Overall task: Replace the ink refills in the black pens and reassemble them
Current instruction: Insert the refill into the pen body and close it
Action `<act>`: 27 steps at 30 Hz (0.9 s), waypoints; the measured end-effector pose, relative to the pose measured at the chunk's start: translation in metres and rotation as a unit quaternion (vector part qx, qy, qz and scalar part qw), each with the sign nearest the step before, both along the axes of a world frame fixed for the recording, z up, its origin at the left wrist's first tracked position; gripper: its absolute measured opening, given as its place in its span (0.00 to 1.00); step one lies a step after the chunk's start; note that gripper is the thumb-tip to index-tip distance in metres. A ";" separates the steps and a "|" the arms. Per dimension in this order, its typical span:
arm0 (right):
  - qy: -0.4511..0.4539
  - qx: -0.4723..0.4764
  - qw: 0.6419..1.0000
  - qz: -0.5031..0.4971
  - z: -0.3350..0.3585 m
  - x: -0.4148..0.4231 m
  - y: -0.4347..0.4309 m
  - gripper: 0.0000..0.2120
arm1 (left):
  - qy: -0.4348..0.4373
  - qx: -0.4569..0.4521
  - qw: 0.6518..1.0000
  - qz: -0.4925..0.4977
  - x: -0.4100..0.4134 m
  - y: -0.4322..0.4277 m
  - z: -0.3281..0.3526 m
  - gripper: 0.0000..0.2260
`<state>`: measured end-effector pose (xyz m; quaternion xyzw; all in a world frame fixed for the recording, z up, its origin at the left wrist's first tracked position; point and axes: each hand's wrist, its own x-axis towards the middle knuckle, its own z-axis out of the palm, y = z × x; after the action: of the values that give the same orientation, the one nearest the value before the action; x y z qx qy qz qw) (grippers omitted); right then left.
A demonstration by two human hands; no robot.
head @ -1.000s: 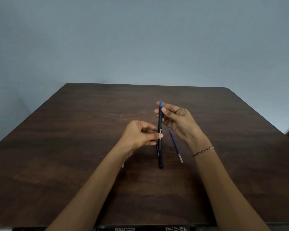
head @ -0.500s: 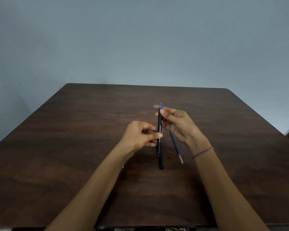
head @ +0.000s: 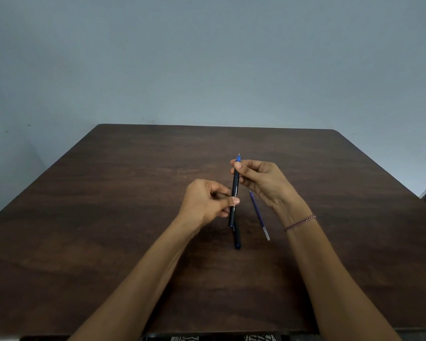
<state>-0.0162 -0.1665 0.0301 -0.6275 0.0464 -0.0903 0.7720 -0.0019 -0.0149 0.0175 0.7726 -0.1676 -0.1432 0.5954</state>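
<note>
A black pen (head: 234,190) with a blue tip pointing away from me is held upright above the table. My left hand (head: 207,203) pinches its lower barrel between thumb and fingers. My right hand (head: 261,183) grips the pen's upper end just below the blue tip. A second black pen (head: 236,238) lies on the table under the held one, partly hidden by it. A loose blue ink refill (head: 259,215) lies on the table just right of the pens, below my right wrist.
The dark brown wooden table (head: 108,217) fills the lower view, with a plain grey wall behind its far edge. A patterned cloth (head: 221,338) shows at the near edge.
Both hands have shifted slightly with the pen; the fingers of my right hand have tightened around the tip end. The refill and the second pen on the table have not moved.
</note>
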 end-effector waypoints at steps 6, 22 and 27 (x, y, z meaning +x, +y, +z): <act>-0.019 -0.031 0.999 -0.019 -0.002 0.001 0.009 0.03 | -0.003 0.010 1.000 -0.003 0.005 0.005 0.001 0.06; -0.043 -0.609 0.785 -0.111 -0.028 0.009 0.030 0.12 | -0.026 0.018 0.996 0.084 0.024 0.021 0.002 0.06; -0.021 -0.651 0.752 -0.101 -0.032 0.010 0.040 0.15 | -0.026 0.017 0.996 0.085 0.025 0.022 0.003 0.06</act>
<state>-0.0064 -0.1263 -0.0014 -0.9680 0.0232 -0.1891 0.1633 0.0227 0.0072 0.0210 0.7977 -0.1144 -0.0746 0.5873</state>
